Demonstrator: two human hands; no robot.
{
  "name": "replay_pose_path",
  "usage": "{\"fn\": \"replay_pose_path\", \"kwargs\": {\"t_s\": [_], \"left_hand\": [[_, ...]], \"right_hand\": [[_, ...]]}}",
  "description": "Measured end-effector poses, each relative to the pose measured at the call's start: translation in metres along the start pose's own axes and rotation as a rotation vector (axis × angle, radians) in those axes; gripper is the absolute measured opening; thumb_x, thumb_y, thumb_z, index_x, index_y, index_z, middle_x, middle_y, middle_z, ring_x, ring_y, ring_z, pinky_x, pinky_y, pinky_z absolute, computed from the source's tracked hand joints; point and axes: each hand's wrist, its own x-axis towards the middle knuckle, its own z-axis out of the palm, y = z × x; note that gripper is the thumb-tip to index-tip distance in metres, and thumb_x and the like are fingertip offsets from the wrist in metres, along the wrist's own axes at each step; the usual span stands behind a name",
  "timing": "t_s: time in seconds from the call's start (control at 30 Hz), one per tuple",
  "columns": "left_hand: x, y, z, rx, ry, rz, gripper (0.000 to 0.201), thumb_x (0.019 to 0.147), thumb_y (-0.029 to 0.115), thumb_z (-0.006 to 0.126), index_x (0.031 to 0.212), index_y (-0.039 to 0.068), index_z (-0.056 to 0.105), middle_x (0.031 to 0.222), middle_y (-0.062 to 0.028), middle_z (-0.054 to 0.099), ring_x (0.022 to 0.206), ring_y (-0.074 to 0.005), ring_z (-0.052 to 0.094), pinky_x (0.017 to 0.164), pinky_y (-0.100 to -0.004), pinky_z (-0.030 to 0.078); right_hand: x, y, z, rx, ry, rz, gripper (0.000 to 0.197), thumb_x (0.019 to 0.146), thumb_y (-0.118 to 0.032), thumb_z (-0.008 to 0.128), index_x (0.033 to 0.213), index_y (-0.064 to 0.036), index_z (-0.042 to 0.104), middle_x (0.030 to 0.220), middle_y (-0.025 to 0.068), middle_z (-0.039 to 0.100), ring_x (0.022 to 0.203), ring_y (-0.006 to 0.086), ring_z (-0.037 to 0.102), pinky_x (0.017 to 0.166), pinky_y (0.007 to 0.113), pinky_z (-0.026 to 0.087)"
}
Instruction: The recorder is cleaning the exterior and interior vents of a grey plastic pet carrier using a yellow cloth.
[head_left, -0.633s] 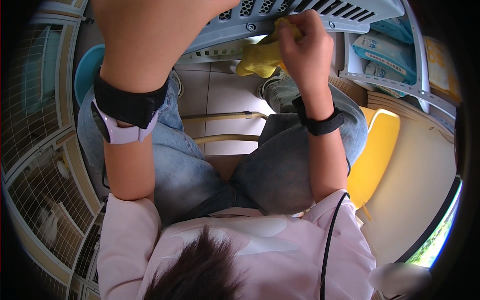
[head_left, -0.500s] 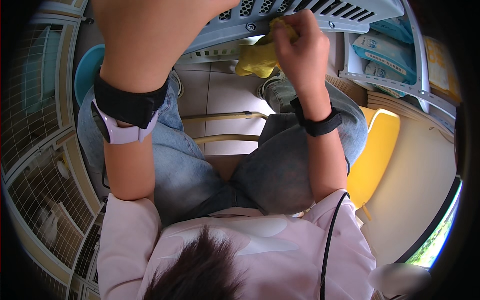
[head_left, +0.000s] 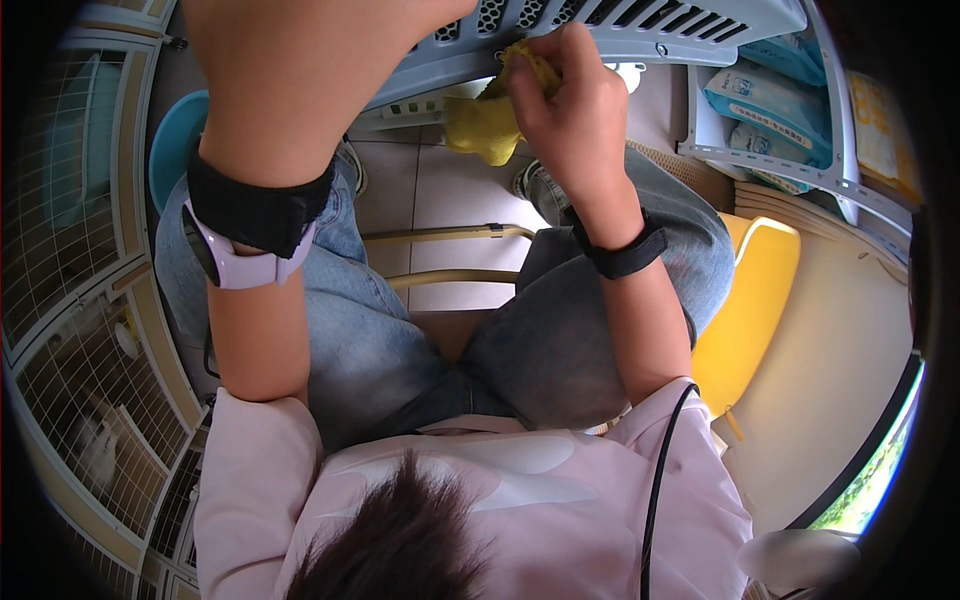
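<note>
A: Where is the soft yellow fabric cloth [head_left: 482, 132]?

B: In the right hand [head_left: 575, 118], pinched between thumb and fingers. It overlaps the lower edge of the grey-blue slotted plastic panel [head_left: 445, 67]; contact cannot be confirmed.

A: State of the left hand [head_left: 305, 75]?

B: Its fingers lie beyond the upper border; their grasp cannot be determined.

A: Clearance?

B: Below the panel edge, room extends between the denim-clad legs [head_left: 345, 310]. Tan tubular metal bars [head_left: 440, 236] cross it.

A: Surface and room?

B: Grey floor tiles [head_left: 385, 180]; round teal plastic basin [head_left: 176, 150], left; white metal shelf [head_left: 815, 178], right; wire-fronted cages [head_left: 65, 365], far left.
</note>
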Motion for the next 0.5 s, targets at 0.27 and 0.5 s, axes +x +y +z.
{"fn": "replay_pose_path", "kwargs": {"t_s": [0.27,0.5], "left_hand": [[0.0,0.003,0.003,-0.015,-0.014,-0.027,0.054,0.05,0.015,0.075,0.1,0.004,0.06,0.094,-0.0064,0.061,0.083,-0.025,0.051,0.074,-0.0333,0.044],[-0.002,-0.002,0.001,0.01,-0.006,-0.007,0.053,0.051,0.015,0.075,0.1,0.004,0.059,0.095,-0.0065,0.06,0.083,-0.026,0.051,0.075,-0.0346,0.043]], "right_hand": [[0.004,0.003,-0.007,-0.024,0.022,0.061,0.016,0.071,-0.009,0.064,0.08,-0.0024,0.053,0.064,0.015,0.062,0.055,0.0319,0.061,0.051,0.036,0.049],[0.01,0.011,-0.016,-0.122,0.055,0.135,0.016,0.071,-0.014,0.065,0.078,-0.0037,0.055,0.06,0.014,0.061,0.054,0.0313,0.061,0.051,0.036,0.05]]}}
